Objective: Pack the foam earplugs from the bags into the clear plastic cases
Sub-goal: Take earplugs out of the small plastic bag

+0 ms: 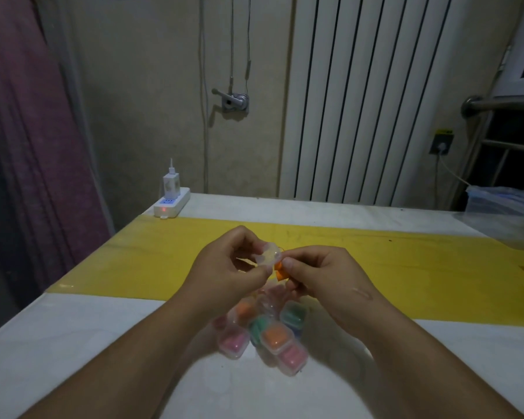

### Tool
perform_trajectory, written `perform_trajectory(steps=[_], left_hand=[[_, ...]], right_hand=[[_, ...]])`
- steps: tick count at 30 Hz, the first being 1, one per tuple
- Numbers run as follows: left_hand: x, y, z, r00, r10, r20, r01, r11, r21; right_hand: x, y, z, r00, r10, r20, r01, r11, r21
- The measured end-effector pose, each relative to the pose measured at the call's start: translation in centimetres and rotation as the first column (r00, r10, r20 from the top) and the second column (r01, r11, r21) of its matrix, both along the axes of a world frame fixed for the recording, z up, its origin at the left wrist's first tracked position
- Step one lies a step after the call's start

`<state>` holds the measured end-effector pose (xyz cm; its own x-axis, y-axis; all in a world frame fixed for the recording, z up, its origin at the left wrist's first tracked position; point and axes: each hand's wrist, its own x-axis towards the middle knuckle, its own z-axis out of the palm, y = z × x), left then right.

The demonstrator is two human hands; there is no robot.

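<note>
- The mark on the white charger (170, 184), plugged into the power strip (172, 205) at the far left, is too blurred to read.
- The left hand (233, 267) pinches a clear plastic case (268, 256) between thumb and fingertips, above the yellow strip (421, 267) of the table (73, 328).
- The right hand (318, 273) pinches an orange earplug (279, 272) at the case's lower right edge, its long axis roughly upright in view.
- Filled cases (273, 340) holding pink, orange and green plugs lie heaped nearer, between the forearms.

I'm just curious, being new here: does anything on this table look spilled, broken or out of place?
Nothing spilled or broken. Only the filled cases lie in a tilted jumble on the table; the left hand holds a clear case, the right hand pinches an orange earplug.
</note>
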<state>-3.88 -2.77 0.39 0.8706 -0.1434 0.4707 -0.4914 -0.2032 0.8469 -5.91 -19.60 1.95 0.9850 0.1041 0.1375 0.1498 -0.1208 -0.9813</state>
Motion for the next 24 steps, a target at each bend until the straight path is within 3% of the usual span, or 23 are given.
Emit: perform_trajectory(steps=[9, 18, 24], left_hand=[[0.3, 0.0, -0.7, 0.966, 0.105, 0.238, -0.153, 0.969, 0.195], [0.3, 0.1, -0.5, 0.939, 0.129, 0.318, -0.213, 0.945, 0.247], [0.2, 0.1, -0.3, 0.944, 0.104, 0.314, -0.186, 0.951, 0.245]], right_hand=[[-0.4, 0.6, -0.2, 0.997, 0.005, -0.077, -0.003, 1.0, 0.028], [-0.8, 0.9, 0.2, 0.995, 0.014, -0.102, -0.001, 0.993, 0.12], [-0.2, 1.3, 0.1, 0.998, -0.062, -0.005, 0.061, 0.992, -0.114]])
